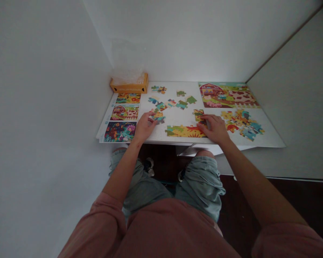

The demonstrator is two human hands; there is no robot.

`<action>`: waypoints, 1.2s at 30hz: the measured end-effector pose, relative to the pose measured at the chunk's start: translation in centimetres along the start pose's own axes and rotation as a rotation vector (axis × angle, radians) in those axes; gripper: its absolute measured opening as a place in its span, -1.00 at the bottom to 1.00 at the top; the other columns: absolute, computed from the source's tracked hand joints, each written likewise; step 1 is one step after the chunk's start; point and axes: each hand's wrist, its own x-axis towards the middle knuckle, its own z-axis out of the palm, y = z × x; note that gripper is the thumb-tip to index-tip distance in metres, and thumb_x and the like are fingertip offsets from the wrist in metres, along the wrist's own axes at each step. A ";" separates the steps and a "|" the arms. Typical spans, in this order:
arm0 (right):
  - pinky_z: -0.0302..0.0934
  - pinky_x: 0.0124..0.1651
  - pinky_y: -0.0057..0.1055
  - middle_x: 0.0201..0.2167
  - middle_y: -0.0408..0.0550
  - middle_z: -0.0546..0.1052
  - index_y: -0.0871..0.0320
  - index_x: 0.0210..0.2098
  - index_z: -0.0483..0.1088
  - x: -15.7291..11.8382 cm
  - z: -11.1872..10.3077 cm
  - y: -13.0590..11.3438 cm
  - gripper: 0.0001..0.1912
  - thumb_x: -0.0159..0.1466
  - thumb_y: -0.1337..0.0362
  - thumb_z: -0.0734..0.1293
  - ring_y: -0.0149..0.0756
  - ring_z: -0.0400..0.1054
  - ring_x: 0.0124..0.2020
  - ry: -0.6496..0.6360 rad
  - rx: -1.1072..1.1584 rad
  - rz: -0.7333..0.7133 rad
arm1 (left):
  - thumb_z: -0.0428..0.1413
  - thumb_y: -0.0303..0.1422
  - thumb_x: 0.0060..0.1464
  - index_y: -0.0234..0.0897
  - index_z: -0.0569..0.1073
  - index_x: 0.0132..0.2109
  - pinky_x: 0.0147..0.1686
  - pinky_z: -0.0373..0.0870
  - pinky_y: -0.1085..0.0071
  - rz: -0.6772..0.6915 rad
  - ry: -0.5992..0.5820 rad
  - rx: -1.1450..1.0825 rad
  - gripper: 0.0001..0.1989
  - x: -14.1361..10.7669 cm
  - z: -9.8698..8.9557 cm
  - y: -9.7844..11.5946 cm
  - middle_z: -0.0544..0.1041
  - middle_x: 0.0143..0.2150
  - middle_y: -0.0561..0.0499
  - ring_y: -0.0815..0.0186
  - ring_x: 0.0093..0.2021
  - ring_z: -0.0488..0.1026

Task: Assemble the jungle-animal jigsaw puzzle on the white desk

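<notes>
Two bare hands at work over a white tabletop (177, 116), jigsaw pieces spread between and around them. Left hand (144, 127) at the left side, fingertips by a small cluster of pieces (159, 116) — thumb and forefinger parted, remaining fingers curled; cannot tell whether anything is pinched. Right hand (216, 128) lower right of centre, fingers bent down at a yellow-and-green piece (198, 114), thumb by the right end of a joined strip (181, 131). Firm grip or light touch: cannot tell. The strip lies flat near the front edge, yellow with green at its left and an orange spiky shape.

Further back, loose pieces (182, 104) in blue, green and pink, scattered mid-table. Right of the right hand, a heap of mixed pieces (242, 123), some overlapping. Behind that heap, a farm picture (228, 96): red barn, spotted cow, pink pigs, pale fence.

Writing: orange box (131, 87) at the back left carries a line of print on its front, too small to read; clear plastic wrap (127, 77) sits over it. Picture sheet (124, 112) before the box shows three scenes, the middle one a barn and cow — small blue marks at its margin, illegible.
</notes>
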 end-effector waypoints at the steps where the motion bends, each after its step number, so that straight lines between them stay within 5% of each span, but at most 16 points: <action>1: -0.07 -0.12 -0.19 -0.11 -0.21 0.17 -0.07 -0.13 0.09 0.0 0.0 0.0 -0.66 0.10 0.05 0.02 -0.19 0.03 -0.12 -0.002 -0.001 -0.002 | -0.05 -0.37 -0.08 -0.08 0.19 -0.12 -0.24 0.19 0.38 0.033 -0.033 0.019 -0.70 -0.1 -0.1 0.4 0.17 -0.06 0.10 0.39 -0.33 0.30; 7: -0.08 -0.13 -0.18 -0.10 -0.19 0.17 -0.05 -0.12 0.09 0.0 -0.1 0.0 -0.65 0.11 0.06 0.01 -0.19 0.02 -0.12 0.000 -0.007 -0.004 | -0.09 -0.36 -0.03 0.00 0.16 -0.07 -0.08 0.05 0.32 0.199 -0.195 0.198 -0.68 -0.5 -0.4 1.9 0.07 0.01 0.18 0.29 -0.05 0.10; 20: -0.05 -0.15 -0.20 -0.11 -0.20 0.18 -0.08 -0.14 0.10 0.1 -0.2 0.1 -0.67 0.11 0.06 0.02 -0.24 0.03 -0.12 -0.001 -0.031 0.005 | -0.19 -0.29 0.02 -0.09 0.30 -0.24 -0.16 0.12 0.33 0.196 -0.243 0.417 -0.78 -0.8 -0.6 2.8 0.27 -0.24 0.03 0.28 -0.15 0.16; 36: -0.06 -0.14 -0.19 -0.11 -0.20 0.18 -0.10 -0.13 0.08 0.0 -0.4 0.0 -0.67 0.11 0.06 0.02 -0.22 0.03 -0.12 0.005 -0.016 0.003 | -0.20 -0.37 0.02 -0.01 0.15 -0.05 -0.05 0.00 0.29 0.264 -0.306 0.430 -0.69 -0.5 -0.6 2.6 0.14 -0.03 0.15 0.31 -0.06 0.09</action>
